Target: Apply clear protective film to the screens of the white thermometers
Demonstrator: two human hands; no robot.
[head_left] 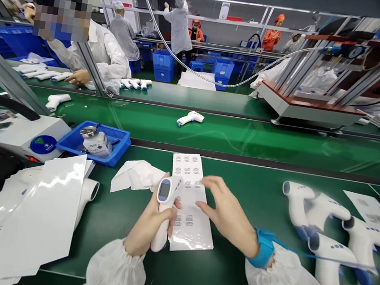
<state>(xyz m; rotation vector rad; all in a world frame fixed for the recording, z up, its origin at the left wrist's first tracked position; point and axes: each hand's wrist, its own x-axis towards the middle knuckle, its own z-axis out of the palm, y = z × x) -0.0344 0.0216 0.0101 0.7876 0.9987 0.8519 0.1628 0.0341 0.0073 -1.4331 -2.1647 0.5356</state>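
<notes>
My left hand [154, 225] is wrapped round a white infrared thermometer [165, 205], held upright with its small grey screen facing me. Under it lies a white sheet of labels [194, 231] with rows of small black print, some places on it bare. Over the right edge of that sheet is my right hand [224, 209], thumb and fingers apart, with nothing visible in it. A blue strap [263, 248] with a cord circles my right wrist. Beside the thermometer, a crumpled white cloth or tissue [138, 176] touches the area behind my left hand.
Several thermometers [332, 252] lie at the right near a printed sheet [375, 213]. On the left are a blue tray [122, 144] with a metal-topped bottle [97, 142], a white device [39, 134] and glossy sheets [48, 207]. Beyond runs a green conveyor [136, 122]; a co-worker [103, 51] sits across.
</notes>
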